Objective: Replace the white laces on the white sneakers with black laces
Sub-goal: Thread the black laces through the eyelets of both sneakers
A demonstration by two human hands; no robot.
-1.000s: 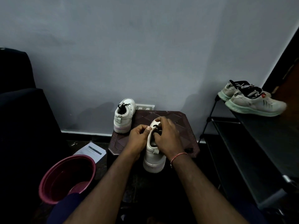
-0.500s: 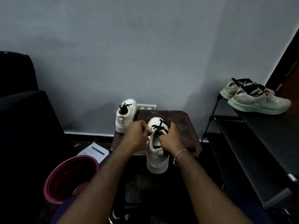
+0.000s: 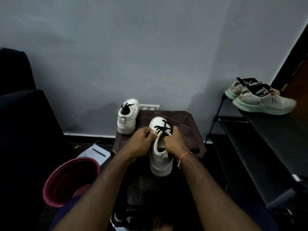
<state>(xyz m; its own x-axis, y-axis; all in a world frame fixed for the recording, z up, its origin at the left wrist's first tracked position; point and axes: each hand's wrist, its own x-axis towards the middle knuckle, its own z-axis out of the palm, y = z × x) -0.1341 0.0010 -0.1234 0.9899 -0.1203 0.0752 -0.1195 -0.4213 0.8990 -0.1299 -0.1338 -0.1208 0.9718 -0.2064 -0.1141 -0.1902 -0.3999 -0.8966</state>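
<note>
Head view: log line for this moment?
step: lacing near white sneaker | left hand: pinches black lace | right hand: pinches black lace | far white sneaker: black-laced

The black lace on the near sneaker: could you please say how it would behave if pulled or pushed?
The lace is probably floppy: it bends and crosses over the sneaker, so pushing would likely buckle it. Pulled by the left hand and right hand, which seem to pinch it, it should draw taut. Thin, so probably light.
</note>
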